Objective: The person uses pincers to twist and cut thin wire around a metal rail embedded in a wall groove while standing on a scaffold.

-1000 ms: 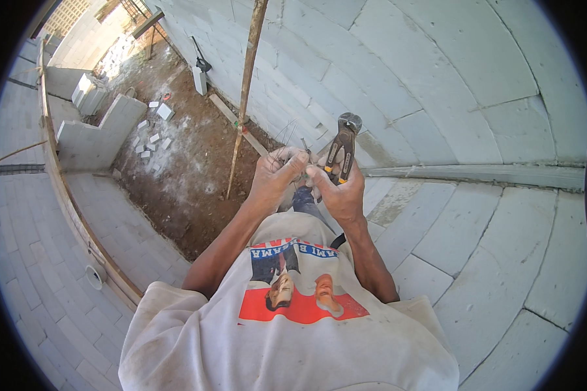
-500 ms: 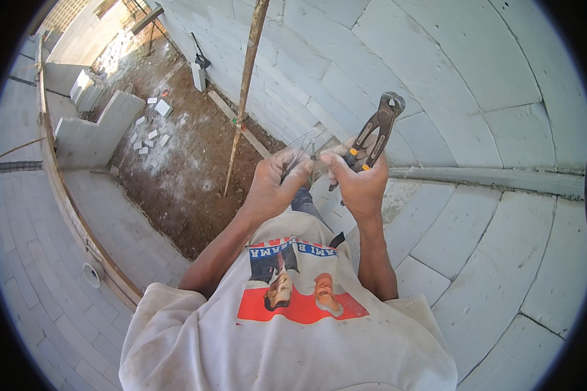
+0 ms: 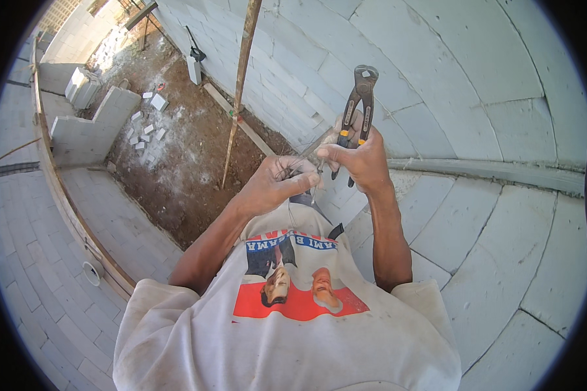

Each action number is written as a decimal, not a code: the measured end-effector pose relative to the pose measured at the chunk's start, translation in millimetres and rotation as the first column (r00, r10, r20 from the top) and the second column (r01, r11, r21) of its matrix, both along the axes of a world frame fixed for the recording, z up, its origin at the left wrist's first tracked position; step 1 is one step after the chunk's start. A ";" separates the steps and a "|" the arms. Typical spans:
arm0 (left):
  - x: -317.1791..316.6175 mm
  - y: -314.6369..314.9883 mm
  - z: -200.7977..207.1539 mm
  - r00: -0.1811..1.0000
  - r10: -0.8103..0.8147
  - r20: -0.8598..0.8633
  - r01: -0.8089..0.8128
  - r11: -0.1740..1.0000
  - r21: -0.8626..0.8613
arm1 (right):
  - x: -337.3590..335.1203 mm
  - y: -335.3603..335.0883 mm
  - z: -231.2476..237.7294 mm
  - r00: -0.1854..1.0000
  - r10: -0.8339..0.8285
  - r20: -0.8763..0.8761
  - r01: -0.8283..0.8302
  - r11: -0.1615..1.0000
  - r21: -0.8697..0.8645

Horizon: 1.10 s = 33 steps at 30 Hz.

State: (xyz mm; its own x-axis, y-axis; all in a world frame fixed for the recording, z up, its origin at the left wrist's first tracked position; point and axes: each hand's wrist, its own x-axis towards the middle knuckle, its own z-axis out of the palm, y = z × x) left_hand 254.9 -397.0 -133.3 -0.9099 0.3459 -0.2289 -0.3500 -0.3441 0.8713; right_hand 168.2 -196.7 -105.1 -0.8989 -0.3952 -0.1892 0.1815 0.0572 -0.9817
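My left hand [image 3: 276,184] is closed around a small bundle of thin tie wire [image 3: 298,171], whose loose ends stick out past the fingers. In my right hand [image 3: 362,159] a pair of end-cutting pincers [image 3: 359,104] is gripped, dark metal with black and yellow handles, jaws pointing up and away from me. The right thumb and fingertips reach toward the wire beside the left fingers; whether they pinch a strand I cannot tell. Both hands are close together in front of my waist, a small gap between them.
A wall of pale blocks [image 3: 430,58] rises ahead and to the right. Beyond my hands, a thin wooden pole [image 3: 241,78] slants down to the dirt floor [image 3: 176,189], where block pieces [image 3: 158,102] lie. A long curved-looking board [image 3: 68,195] runs along the left.
The pincers have swung more upright and shifted left as my right hand turned. My left hand has lowered slightly, and the wire bundle sits differently between the fingers.
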 end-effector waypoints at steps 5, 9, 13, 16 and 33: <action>-6.5 5.3 -7.9 0.992 -0.127 0.015 0.127 0.967 -0.220 | -1.8 -6.4 23.6 0.983 0.068 -0.172 -0.027 0.973 0.228; -6.3 16.6 -29.1 0.988 0.155 -0.003 -0.155 0.983 -0.096 | 9.5 -18.9 52.3 0.989 -0.026 -0.143 0.060 0.968 0.244; -8.0 9.4 -2.1 0.951 0.297 0.082 -0.296 0.955 -0.021 | 17.9 -5.7 39.5 0.989 -0.109 -0.102 0.118 0.989 0.084; -5.4 3.2 9.8 0.959 0.272 0.084 -0.276 0.960 0.046 | 16.9 9.1 19.2 0.980 -0.161 -0.119 0.163 0.987 0.010; -22.6 -2.8 -20.6 0.977 0.154 0.148 -0.166 0.984 0.069 | 14.4 26.4 6.4 0.979 -0.186 -0.083 0.187 0.982 -0.004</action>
